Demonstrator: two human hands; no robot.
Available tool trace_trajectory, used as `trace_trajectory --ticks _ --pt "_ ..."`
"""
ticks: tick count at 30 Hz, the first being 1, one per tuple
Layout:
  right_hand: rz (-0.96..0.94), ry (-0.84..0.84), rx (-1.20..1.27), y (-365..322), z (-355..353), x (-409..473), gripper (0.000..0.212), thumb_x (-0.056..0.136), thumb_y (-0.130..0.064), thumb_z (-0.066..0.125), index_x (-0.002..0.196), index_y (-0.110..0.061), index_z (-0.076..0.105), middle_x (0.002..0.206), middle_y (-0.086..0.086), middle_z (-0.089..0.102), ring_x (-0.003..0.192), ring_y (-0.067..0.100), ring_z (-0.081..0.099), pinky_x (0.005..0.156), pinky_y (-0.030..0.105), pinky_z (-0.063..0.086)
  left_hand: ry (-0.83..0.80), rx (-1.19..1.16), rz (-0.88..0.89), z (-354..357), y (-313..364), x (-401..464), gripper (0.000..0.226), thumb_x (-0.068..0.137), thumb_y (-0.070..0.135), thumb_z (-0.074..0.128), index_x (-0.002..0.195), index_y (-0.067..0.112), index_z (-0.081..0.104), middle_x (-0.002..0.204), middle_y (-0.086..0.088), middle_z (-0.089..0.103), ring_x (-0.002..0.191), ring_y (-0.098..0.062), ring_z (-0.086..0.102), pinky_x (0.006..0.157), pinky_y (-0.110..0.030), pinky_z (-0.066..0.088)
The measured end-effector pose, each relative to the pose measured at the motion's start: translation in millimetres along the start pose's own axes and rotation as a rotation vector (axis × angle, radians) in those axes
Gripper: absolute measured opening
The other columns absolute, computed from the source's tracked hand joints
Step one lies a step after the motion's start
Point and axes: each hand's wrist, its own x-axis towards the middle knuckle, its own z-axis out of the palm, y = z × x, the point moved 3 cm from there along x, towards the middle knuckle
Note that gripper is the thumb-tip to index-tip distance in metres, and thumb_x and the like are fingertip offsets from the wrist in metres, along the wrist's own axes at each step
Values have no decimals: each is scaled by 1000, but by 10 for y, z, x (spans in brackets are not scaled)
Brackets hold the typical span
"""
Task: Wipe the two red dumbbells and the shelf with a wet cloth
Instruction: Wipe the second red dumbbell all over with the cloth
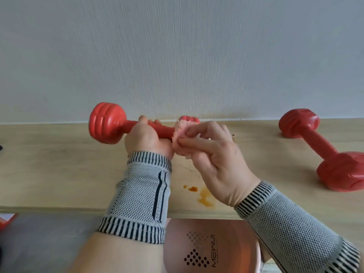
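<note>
Right now you are gripping one red dumbbell (110, 124) with your left hand (146, 137), fingers wrapped closed around its handle, and you are holding it raised just above the wooden shelf (59, 166), close to the white wall (177, 56). Your right hand (214, 154) is pinching a bunched pink cloth (182, 134) between thumb and fingers and pressing it against the handle near the dumbbell's far end, which is mostly hidden behind the cloth. You are wearing grey knitted wrist supports with striped edges, one on the left wrist (141, 194) and one on the right wrist (285, 223). A second red dumbbell (323, 152) is lying on the shelf well apart to the right, angled with one head toward the wall and the other toward you. An orange stain (202, 194) is sitting on the shelf near its front edge, between your wrists. Below the shelf edge a pink basin (212, 245) with dark printed lettering is showing.
</note>
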Motion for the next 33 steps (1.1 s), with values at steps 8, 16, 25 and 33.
trace_trajectory --ticks 8,16,25,33 --pt "326 287 215 154 14 26 33 84 -22 67 112 -30 51 113 -4 45 96 3 54 78 30 55 -97 -335 -183 158 53 -250 8 98 16 52 97 8 53 83 -3 50 81 -17 53 92 -42 50" --pt "566 344 580 311 78 9 35 90 -51 48 117 -34 64 115 3 62 109 16 61 100 45 46 -174 -288 -246 156 -91 -239 21 96 12 52 77 14 43 60 -1 47 48 -13 50 51 -25 53" --pt "562 285 590 207 -211 128 29 98 -26 47 89 -25 75 79 2 73 75 13 66 75 34 51 -270 60 -123 182 -228 -150 17 95 14 56 80 14 48 62 -2 47 54 -14 48 54 -25 51" --pt "226 96 -53 227 -62 79 24 92 -22 49 105 -24 70 94 -19 65 87 8 51 82 26 45 -285 228 157 158 -143 -165 22 83 -1 61 69 13 51 58 -4 49 50 -18 51 62 -32 45"
